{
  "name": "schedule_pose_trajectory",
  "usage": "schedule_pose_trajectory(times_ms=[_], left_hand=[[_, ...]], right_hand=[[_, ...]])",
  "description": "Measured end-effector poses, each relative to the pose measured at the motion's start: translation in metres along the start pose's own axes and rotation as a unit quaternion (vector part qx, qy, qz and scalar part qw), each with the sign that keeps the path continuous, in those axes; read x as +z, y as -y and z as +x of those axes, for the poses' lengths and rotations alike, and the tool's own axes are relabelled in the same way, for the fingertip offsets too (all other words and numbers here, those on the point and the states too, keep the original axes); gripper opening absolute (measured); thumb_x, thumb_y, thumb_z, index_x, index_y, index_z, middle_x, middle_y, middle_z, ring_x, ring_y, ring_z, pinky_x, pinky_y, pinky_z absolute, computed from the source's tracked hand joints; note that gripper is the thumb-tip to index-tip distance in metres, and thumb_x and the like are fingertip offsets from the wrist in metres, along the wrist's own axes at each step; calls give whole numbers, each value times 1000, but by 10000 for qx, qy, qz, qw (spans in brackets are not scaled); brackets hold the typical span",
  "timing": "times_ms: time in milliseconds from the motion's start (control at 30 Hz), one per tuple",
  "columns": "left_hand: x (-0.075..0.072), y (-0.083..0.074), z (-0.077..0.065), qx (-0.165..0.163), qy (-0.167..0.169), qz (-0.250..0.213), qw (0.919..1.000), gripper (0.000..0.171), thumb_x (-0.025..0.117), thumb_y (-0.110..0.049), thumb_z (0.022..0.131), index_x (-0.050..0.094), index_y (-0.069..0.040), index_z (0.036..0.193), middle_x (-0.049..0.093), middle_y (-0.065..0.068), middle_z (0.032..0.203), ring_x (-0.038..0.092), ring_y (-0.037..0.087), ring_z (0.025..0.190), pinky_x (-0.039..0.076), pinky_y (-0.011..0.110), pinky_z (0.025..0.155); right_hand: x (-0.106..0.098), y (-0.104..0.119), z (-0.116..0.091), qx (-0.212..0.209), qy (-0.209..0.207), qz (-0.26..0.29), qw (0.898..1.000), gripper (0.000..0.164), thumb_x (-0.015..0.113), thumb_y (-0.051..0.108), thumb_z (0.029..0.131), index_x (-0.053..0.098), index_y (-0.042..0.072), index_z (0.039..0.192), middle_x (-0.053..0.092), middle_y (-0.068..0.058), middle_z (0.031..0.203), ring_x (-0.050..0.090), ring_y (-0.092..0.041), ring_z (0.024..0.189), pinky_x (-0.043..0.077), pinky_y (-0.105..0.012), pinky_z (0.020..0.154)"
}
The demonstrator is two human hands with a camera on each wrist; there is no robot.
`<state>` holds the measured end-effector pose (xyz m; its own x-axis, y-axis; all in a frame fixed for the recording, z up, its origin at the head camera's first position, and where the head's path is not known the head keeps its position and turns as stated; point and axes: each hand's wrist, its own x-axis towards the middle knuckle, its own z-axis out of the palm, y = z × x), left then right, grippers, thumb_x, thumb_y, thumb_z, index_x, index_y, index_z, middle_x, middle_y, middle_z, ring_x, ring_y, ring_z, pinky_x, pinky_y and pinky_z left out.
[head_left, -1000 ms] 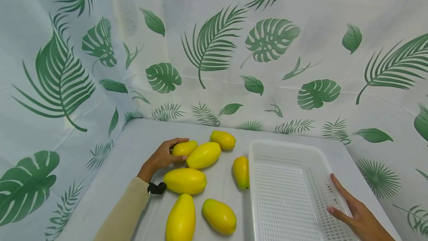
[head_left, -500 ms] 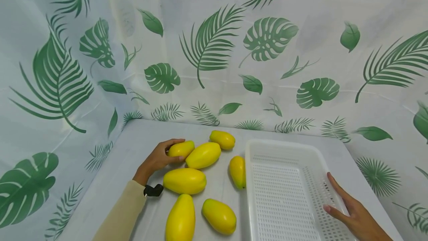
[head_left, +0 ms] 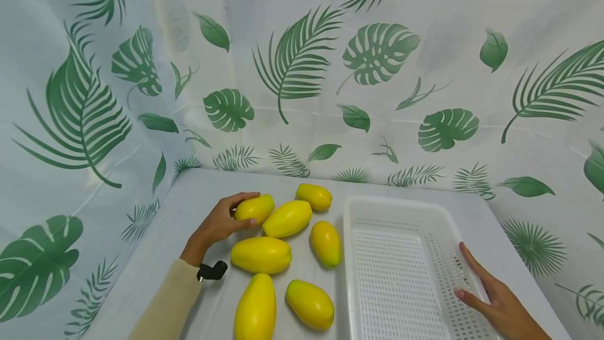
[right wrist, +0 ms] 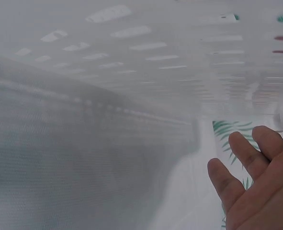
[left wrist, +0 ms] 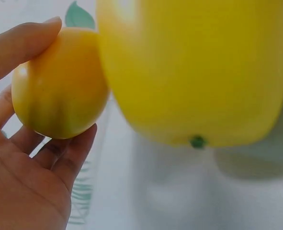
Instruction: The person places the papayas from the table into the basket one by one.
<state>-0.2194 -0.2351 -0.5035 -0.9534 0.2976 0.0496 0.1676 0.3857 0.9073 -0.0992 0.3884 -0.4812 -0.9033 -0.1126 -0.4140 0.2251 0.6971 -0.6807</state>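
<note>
My left hand [head_left: 219, 219] holds a small yellow papaya [head_left: 255, 210] at the back left, thumb on one side and fingers around the other. In the left wrist view the held fruit is rounded, orange-yellow with a greenish patch, and a larger papaya [left wrist: 198, 72] with a dark green stem spot fills the space beside it. At the right, my right hand [head_left: 500, 298] grips the side rim of a white perforated plastic basket [head_left: 346, 277], its thumb over the inner side. In the right wrist view several fingers [right wrist: 222, 179] extend below the basket wall.
Other yellow papayas lie on the white table: one at the back [head_left: 314, 197], one beside the basket [head_left: 325, 244], and several along the middle and front, including a long one [head_left: 255, 308]. A leaf-print sheet [head_left: 302, 67] walls the table at back and sides.
The left hand has drawn its papaya slightly left, away from the neighbouring one. The basket has shifted a little left with the right hand, and the papaya beside it has moved left, fully into view.
</note>
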Motion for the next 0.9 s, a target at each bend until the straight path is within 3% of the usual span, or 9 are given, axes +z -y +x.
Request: schedule_pose_trajectory(times_ms=[333, 500, 900], left_hand=[[0, -39, -3, 594, 149, 126, 9980, 66, 83, -26, 94, 56, -28, 154, 58, 0, 157, 62, 25, 132, 53, 43, 108], [5, -61, -4, 821, 323, 82, 9961, 64, 81, -24, 95, 56, -26, 154, 58, -1, 157, 62, 24, 134, 52, 46, 111], [19, -88, -6, 989, 660, -51, 9929, 63, 81, -22, 95, 57, -29, 153, 57, -5, 158, 59, 21, 138, 47, 53, 115]], right_hand=[[6, -2, -2, -349, -208, 103, 9991, 90, 57, 45, 109, -16, 54, 162, -6, -26, 176, 35, -69, 145, 65, -56, 82], [8, -1, -2, -579, -313, -41, 9978, 89, 56, 41, 110, -14, 51, 164, -3, -24, 177, 42, -67, 142, 67, -50, 80], [10, 0, -3, -658, -373, 34, 9971, 90, 57, 39, 110, -13, 50, 164, 0, -28, 176, 51, -65, 135, 67, -47, 77]])
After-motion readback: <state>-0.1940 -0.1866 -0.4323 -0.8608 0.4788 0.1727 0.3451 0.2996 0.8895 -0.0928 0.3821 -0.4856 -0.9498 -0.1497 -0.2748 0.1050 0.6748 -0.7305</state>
